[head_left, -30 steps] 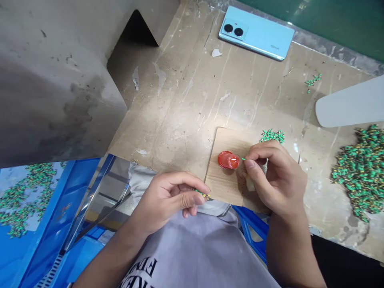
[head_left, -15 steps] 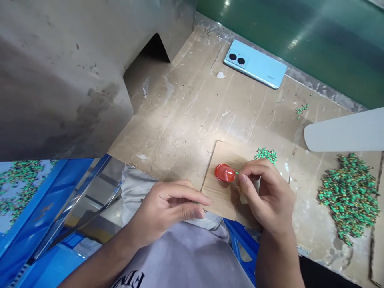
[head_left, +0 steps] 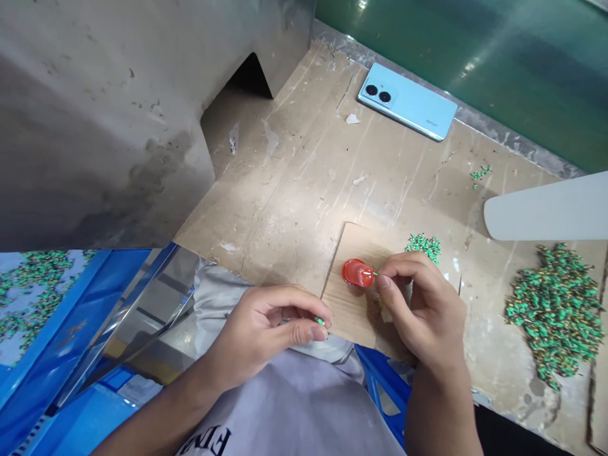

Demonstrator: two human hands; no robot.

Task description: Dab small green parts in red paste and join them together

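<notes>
Pinched in my right hand, a green piece touches the red cap at the bench's near edge; my left hand grips more pieces. A big pile remains.

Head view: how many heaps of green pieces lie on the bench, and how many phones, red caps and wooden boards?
Heaps of green pieces: 3, large, small, tiny
Phones: 1
Red caps: 1
Wooden boards: 1
Total: 6
</notes>
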